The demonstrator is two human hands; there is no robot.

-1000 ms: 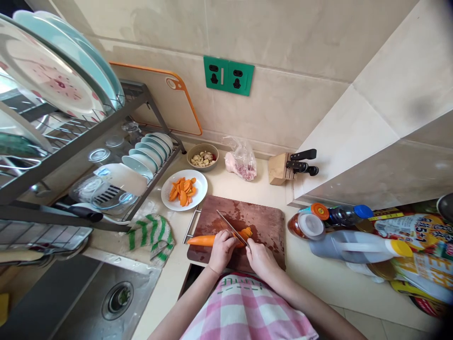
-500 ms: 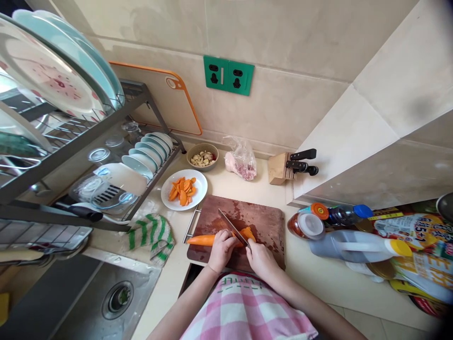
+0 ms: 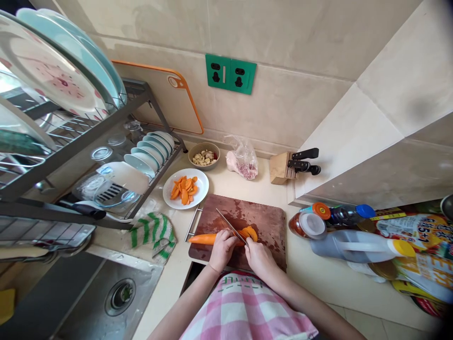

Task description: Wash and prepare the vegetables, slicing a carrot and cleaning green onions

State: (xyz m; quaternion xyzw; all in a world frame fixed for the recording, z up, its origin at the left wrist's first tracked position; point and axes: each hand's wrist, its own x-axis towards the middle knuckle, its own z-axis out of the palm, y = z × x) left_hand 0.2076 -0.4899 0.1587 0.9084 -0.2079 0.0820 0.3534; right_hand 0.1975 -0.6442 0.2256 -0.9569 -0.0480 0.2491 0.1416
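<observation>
On the brown wooden cutting board point(image 3: 208, 217) lies a carrot point(image 3: 201, 239), its narrow end pointing left. My left hand point(image 3: 224, 245) is closed over the carrot, pressing it to the board. In my right hand point(image 3: 257, 251) is the handle of a kitchen knife point(image 3: 228, 222), the blade slanting up and left across the carrot just beside my left fingers. Cut carrot slices point(image 3: 250, 233) lie to the right of the blade. More slices point(image 3: 184, 190) are heaped on a white plate point(image 3: 202, 182) behind the board. The carrot under my left fingers is hidden.
A bowl of garlic point(image 3: 204, 161), bagged meat point(image 3: 244, 165) and a knife block point(image 3: 279, 167) stand along the wall. Bottles and jars point(image 3: 348, 246) crowd the right side. At left are a dish rack point(image 3: 148, 101), a striped cloth point(image 3: 154, 233) and the sink point(image 3: 95, 302).
The knife has shifted slightly left relative to the board, and the slices right of the blade are spread a little more. The whole view has moved slightly. Both hands keep their hold.
</observation>
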